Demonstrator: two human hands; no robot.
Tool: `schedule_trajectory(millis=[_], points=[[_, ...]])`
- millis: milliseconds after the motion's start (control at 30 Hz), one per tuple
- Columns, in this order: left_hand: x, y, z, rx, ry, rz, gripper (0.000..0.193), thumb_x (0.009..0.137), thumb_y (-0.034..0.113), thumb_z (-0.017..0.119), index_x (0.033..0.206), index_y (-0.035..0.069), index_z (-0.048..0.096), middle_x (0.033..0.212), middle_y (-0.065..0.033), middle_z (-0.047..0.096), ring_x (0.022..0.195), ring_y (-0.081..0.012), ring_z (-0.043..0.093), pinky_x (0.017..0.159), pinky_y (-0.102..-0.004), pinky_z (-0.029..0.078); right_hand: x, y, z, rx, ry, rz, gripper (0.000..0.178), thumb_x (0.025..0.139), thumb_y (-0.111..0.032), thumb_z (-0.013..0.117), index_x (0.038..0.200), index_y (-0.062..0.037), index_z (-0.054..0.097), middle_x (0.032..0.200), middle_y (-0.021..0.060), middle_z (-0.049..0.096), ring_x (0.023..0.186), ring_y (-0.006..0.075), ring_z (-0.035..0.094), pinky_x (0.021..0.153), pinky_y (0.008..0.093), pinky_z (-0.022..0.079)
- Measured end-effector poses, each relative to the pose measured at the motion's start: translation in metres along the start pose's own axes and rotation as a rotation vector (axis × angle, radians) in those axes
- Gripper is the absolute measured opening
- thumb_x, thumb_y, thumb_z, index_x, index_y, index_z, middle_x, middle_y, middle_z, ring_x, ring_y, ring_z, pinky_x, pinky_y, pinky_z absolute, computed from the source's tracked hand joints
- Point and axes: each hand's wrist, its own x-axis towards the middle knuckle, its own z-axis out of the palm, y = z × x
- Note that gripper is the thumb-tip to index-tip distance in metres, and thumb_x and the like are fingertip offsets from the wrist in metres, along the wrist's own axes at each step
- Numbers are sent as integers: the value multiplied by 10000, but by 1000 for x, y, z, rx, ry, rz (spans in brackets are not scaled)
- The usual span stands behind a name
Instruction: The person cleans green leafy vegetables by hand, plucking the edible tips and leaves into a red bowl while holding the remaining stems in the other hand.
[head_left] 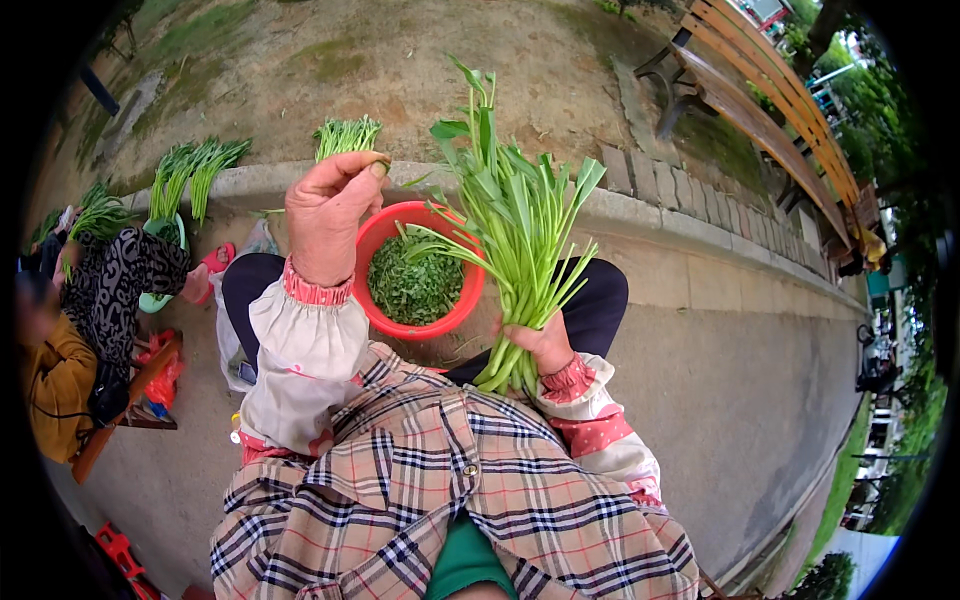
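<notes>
Ground: paved path [740, 390], bounded by a low stone kerb [640, 215] with bare earth beyond. A wooden bench [770, 130] stands at the far right, unoccupied.

Persons: the worker is seated, wearing a checked apron [450, 490] over sleeve covers. A second person [110, 290] crouches at the left, well apart, among their own greens; that person's hands are not clearly visible.

Basin: a red basin [375, 240] sits between the worker's knees, directly under both hands. It holds a bed of plucked green pieces [415, 285]. Its position looks chosen so that trimmings drop straight in.

Stock: bundles [190, 175] of long-stemmed greens lie along the kerb at the left, and one more bundle [347, 135] lies behind the basin, within reach.

Bunch: a bunch [520, 230] of leafy stalks is held upright above the basin's right rim, leaves fanned outward, which likely keeps single stalks easy to pick out.

Right hand [540, 345]: clamped around the bunch's stem ends, low down by the right knee.

Left hand [325, 215]: raised over the basin's left rim, back towards the camera, fingertips pinched together on a small green piece [382, 165], apart from the bunch.
</notes>
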Motion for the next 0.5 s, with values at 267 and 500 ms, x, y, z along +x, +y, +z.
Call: schedule_trajectory(millis=[267,500], points=[[-52,-84,-33,262,-179,-298,408,746,-10,661,1145,11,581,950,-91,641,672,-80,583,596,-216,482,1,6,-4,40,-8,5,413,687,-62,630,1070,13,494,830,119,622,750,200,607,653,317,513],[-68,-87,-21,400,-450,-311,129,787,87,650,875,-7,668,694,-41,644,642,-72,580,592,-237,468,0,4,-3,6,23,14,390,683,-65,633,1043,21,513,842,113,621,757,199,608,663,312,509]])
